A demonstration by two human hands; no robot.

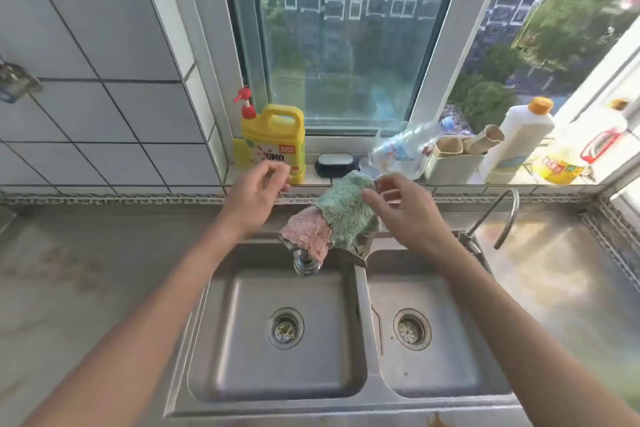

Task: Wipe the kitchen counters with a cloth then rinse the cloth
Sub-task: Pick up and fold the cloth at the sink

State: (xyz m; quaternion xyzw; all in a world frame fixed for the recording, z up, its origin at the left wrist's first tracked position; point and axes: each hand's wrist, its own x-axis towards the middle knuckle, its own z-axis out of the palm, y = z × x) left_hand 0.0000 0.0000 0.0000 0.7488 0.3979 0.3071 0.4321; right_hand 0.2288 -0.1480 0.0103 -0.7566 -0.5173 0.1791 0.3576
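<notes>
A fluffy cloth, green (343, 215) on top and pink (304, 236) below, hangs draped over the faucet (306, 265) behind the double sink (360, 322). My right hand (405, 215) is at the cloth's right edge, fingertips touching the green part and thumb spread above them. My left hand (256, 198) hovers just left of the cloth with fingers loosely apart, holding nothing. Both steel basins are dry and hold only their drain strainers.
On the window sill stand a yellow detergent pump bottle (273, 142), a black soap dish (334, 163), a tipped clear plastic bottle (401, 149), a holder (453, 163) and a white bottle (516, 146). A thin second tap (498, 218) rises right of the sink. Steel counter (86, 288) extends either side.
</notes>
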